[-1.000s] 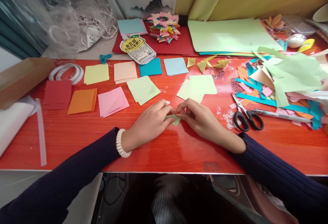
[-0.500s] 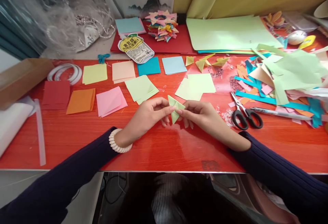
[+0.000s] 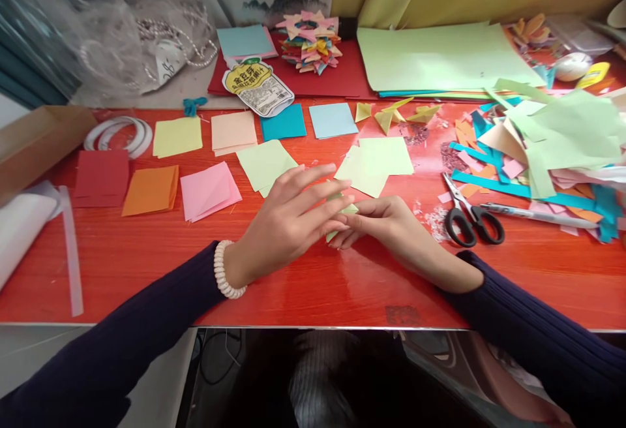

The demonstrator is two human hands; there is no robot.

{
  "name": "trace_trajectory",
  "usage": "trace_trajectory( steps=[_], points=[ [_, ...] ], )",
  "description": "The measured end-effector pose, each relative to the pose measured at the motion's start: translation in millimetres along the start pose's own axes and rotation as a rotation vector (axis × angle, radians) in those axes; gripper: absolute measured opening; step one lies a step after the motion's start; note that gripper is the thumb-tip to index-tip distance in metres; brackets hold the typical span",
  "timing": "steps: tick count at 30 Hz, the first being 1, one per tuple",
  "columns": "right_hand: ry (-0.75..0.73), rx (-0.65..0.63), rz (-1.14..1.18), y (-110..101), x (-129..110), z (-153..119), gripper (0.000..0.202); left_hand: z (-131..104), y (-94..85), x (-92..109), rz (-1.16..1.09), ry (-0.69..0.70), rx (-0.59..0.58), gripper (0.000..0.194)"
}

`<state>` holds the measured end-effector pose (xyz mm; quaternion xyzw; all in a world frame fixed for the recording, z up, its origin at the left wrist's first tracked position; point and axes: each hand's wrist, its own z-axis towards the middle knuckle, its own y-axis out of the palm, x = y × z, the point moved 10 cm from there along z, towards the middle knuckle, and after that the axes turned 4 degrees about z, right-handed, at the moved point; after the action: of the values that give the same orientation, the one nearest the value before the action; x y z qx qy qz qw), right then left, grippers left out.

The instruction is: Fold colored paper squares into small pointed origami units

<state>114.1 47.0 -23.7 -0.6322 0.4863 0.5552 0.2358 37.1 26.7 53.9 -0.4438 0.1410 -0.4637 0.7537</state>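
Observation:
Pinched between the thumb and fingers of my right hand (image 3: 394,224) is a small folded piece of light green paper (image 3: 350,209). Across it stretches my left hand (image 3: 291,218), fingers extended and slightly apart, covering most of the paper. Whether the left fingertips press on it, I cannot tell. Just beyond my hands lie light green paper squares (image 3: 386,157) on the right and a further light green stack (image 3: 267,162) on the left. Pink squares (image 3: 210,192) rest to the left of my left hand.
Black-handled scissors (image 3: 472,219) and a pen (image 3: 538,215) lie right, beside a heap of paper scraps (image 3: 567,147). Orange squares (image 3: 150,190), red squares (image 3: 102,177) and white rings (image 3: 139,137) are left. Yellow folded pieces (image 3: 390,115) and a layered paper ornament (image 3: 313,43) sit behind.
My left hand has let go of its pinch on the folded paper and spread its fingers over it. My right hand still holds the paper, now largely hidden.

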Motion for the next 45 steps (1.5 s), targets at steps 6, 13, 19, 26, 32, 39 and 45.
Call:
trace_trajectory(
  steps=[6, 13, 19, 26, 32, 39, 45],
  points=[
    [-0.044, 0.044, -0.047, -4.8, -1.8, -0.5, 0.014, -3.3, 9.5, -5.1, -0.153, -0.042, -0.079, 0.032],
    [-0.105, 0.015, -0.116, -1.1, -7.9, -3.0, 0.020, -4.2, 7.9, -16.9, -0.322, -0.209, -0.064, 0.025],
    [-0.175, 0.154, -0.068, -13.0, -14.1, -1.9, 0.020, -12.9, 16.0, -46.0, -0.669, -0.613, -0.050, 0.020],
    [-0.043, -0.078, -0.023, 14.3, -3.4, -0.5, 0.024, -22.0, 28.3, -50.5, -0.858, -0.825, -0.057, 0.020],
    [-0.013, -0.067, -0.137, 12.2, 1.2, -0.9, 0.024, -28.5, 37.8, -52.1, -0.875, -0.887, -0.088, 0.024],
    [0.004, -0.085, -0.203, 10.7, 3.5, -0.6, 0.029, -26.5, 41.4, -49.2, -0.887, -0.878, -0.168, 0.027],
    [-0.001, -0.081, -0.230, 10.7, 4.8, -0.8, 0.032, -30.1, 44.5, -52.9, -0.922, -0.905, -0.145, 0.030]
  ],
)
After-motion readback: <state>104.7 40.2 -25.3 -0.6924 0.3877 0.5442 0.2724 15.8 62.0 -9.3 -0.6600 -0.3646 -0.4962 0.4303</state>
